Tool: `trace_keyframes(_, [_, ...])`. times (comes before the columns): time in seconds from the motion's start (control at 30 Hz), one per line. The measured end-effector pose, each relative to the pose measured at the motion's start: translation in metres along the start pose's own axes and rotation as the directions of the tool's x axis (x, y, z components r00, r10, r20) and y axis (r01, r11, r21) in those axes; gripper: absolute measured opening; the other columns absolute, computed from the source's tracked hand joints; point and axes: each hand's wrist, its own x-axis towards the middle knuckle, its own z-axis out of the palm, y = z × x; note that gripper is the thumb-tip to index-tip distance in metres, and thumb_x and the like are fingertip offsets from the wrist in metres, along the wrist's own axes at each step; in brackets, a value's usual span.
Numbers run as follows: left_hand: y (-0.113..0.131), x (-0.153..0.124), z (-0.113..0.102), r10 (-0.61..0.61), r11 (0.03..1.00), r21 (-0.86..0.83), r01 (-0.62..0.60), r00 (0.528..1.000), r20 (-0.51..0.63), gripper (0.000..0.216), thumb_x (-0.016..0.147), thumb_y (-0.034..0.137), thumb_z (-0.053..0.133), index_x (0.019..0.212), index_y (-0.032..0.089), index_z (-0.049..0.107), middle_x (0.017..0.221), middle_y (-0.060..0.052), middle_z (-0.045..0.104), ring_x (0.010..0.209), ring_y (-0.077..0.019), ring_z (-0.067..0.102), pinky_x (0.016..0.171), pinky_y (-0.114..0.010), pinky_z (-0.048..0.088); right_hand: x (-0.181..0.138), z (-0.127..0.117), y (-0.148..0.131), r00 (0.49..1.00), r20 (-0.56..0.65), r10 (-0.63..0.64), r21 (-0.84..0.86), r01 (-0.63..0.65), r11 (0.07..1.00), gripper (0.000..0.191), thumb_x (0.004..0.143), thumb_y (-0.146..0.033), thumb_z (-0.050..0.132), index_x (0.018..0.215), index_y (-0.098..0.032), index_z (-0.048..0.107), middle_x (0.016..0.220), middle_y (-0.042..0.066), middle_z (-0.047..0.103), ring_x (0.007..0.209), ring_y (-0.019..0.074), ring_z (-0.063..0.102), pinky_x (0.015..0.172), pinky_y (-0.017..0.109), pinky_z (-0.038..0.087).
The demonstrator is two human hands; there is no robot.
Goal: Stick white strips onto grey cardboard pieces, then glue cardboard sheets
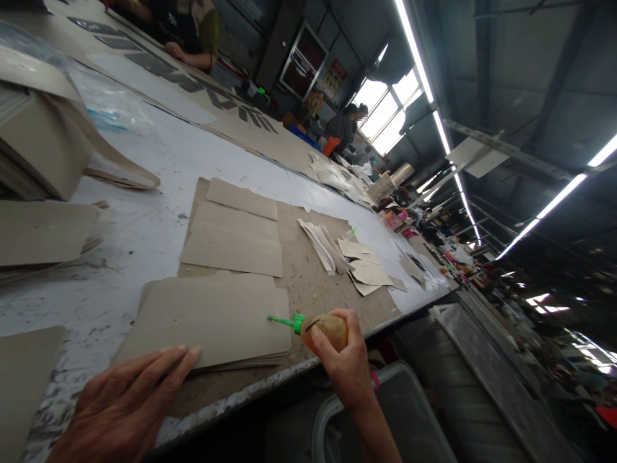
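Head view shows your right hand (343,360) wrapped around a small glue bottle (326,329) at the near edge of the table (159,167), its green nozzle (284,320) pointing left toward the near stack of brown paper sheets (212,318). Your grip is closed on the bottle's belly, thumb on top. Your left hand (128,402) lies flat and open on the table, holding nothing, its fingertips (186,354) resting on the near edge of that stack.

The bottle looks soft-walled and light, so a squeeze at the belly, where you have it, should give glue easily; too hard a press would likely flood the thin nozzle. The sheets look light, thin and bendable, apt to slide on each other, so a flat palm pins them better than a pinch; lift one by a corner or edge.

Farther off lie two more flat sheet piles (234,235), a fan of pale strips (322,244) to their right, and folded stock (43,148) at far left. Another person (190,29) sits at the far side of the table
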Motion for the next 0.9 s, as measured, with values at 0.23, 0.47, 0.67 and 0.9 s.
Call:
trace_keyframes(0.23, [0.004,0.002,0.001,-0.003,1.0,-0.002,0.003,1.0,-0.025,0.053,0.099,0.028,0.042,0.147,0.046,0.031,0.115,0.005,0.073,0.105,-0.0204,0.062,0.094,-0.035,0.039,0.005,-0.003,0.003,0.998,-0.051,0.03,0.02,-0.029,0.999,0.037,0.076,-0.047,0.07,0.101,-0.023,0.057,0.09,0.003,0.063,0.08,0.0222,0.061,0.072,0.035,0.051])
trace_keyframes(0.47, [0.016,0.002,-0.003,-0.08,0.993,-0.09,0.079,0.997,-0.009,0.04,0.102,0.028,0.035,0.138,0.035,0.051,0.119,0.0,0.07,0.112,-0.0191,0.058,0.104,-0.034,0.033,-0.008,-0.002,-0.023,0.979,0.045,0.199,0.358,-0.202,0.912,0.051,0.076,-0.059,0.071,0.107,-0.023,0.052,0.08,0.0,0.063,0.058,0.0155,0.055,0.045,0.025,0.044])
trace_keyframes(0.67, [0.02,0.005,-0.003,-0.023,0.999,-0.024,0.022,0.998,-0.062,0.037,0.1,0.013,0.037,0.126,0.022,0.06,0.115,-0.003,0.07,0.112,-0.0162,0.058,0.104,-0.031,0.036,-0.012,0.038,-0.061,0.976,0.218,-0.002,0.354,-0.077,0.932,0.044,0.078,-0.051,0.071,0.106,-0.022,0.054,0.078,0.0,0.065,0.064,0.0177,0.061,0.055,0.027,0.05])
trace_keyframes(0.9, [0.02,0.004,0.0,0.024,0.999,0.041,-0.02,0.995,-0.093,0.037,0.097,0.006,0.039,0.125,0.018,0.06,0.113,-0.004,0.071,0.11,-0.0171,0.058,0.105,-0.034,0.037,-0.011,0.071,-0.083,0.956,0.253,-0.146,0.248,0.082,0.965,0.036,0.077,-0.041,0.069,0.106,-0.024,0.055,0.091,0.003,0.064,0.08,0.0205,0.064,0.068,0.03,0.053])
